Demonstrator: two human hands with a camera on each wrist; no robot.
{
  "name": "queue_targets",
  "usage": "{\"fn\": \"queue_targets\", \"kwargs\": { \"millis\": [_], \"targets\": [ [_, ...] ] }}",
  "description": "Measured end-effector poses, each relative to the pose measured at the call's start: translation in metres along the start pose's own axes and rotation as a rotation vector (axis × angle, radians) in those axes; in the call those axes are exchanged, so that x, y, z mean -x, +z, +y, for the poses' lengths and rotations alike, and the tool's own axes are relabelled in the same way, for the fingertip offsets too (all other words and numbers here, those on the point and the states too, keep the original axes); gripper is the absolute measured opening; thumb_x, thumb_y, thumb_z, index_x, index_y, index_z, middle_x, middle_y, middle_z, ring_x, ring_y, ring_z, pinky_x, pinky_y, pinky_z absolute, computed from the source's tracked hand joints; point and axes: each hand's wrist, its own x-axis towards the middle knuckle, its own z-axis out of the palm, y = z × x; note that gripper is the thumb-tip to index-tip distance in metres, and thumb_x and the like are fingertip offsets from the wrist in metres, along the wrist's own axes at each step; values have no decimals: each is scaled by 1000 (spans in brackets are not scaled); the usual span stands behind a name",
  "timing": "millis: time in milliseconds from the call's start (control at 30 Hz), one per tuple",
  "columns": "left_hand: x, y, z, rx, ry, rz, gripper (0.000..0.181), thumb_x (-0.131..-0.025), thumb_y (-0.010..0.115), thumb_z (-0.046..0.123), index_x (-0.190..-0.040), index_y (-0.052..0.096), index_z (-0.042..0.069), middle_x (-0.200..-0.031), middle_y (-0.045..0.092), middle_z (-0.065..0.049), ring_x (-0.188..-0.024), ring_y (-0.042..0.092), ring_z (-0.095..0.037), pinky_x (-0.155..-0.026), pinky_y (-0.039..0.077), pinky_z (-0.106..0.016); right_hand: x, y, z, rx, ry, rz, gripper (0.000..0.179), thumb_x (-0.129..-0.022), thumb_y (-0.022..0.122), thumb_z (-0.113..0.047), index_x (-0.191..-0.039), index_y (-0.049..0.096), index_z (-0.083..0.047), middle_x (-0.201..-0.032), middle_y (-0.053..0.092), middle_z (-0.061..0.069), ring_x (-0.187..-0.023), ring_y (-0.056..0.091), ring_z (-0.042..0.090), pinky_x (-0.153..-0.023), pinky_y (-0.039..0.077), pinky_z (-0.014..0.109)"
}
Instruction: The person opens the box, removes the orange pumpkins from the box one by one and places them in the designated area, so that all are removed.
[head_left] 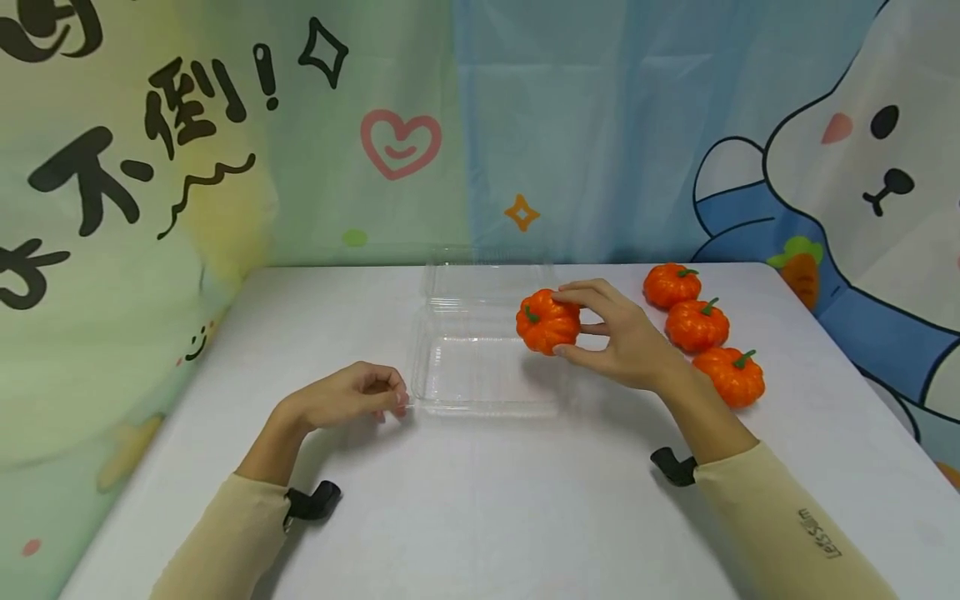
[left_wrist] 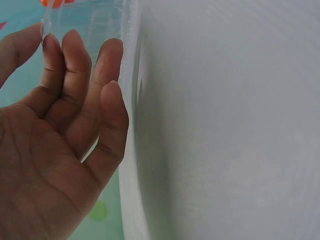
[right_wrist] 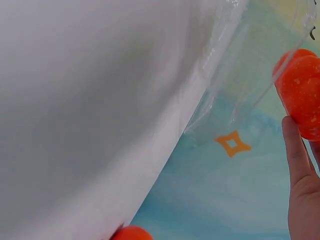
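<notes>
My right hand [head_left: 618, 337] holds a small orange pumpkin [head_left: 546, 323] with a green stem, raised over the right part of a clear plastic container [head_left: 480, 408]. In the right wrist view the same pumpkin [right_wrist: 302, 95] is partly cut off by the frame edge. My left hand [head_left: 348, 396] is at the container's near left corner. Its thumb and index fingertip [left_wrist: 50, 42] pinch the container's rim in the left wrist view, while the other fingers curve loosely. The container lies with its lid [head_left: 487, 283] folded back behind it.
Several things line the right side of the white table [head_left: 487, 508]: a far pumpkin [head_left: 671, 286], a middle pumpkin [head_left: 697, 325] and a near pumpkin [head_left: 731, 377], close to my right forearm. A printed cloth [head_left: 585, 125] hangs behind the table.
</notes>
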Motion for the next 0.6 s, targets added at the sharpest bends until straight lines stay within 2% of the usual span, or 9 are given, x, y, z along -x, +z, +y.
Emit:
{"fn": "queue_targets", "kwargs": {
  "millis": [300, 600],
  "targets": [
    [-2, 0, 2, -3, -6, -4, 14, -101, 55, 11, -104, 65, 2, -104, 70, -16, -103, 67, -29, -83, 57, -37, 21, -18, 5, 37, 52, 37, 64, -82, 86, -10, -140, 59, -14, -142, 53, 6, -127, 57, 24, -84, 60, 44],
    [-1, 1, 3, 3, -12, -4, 14, -100, 56, 11, -104, 65, 2, -104, 69, -15, -103, 67, -30, -84, 57, -36, 38, -30, 1, 47, 112, 61, 66, -81, 88, -9, -140, 59, -15, -140, 54, 4, -125, 57, 23, -85, 60, 43]
  ]
}}
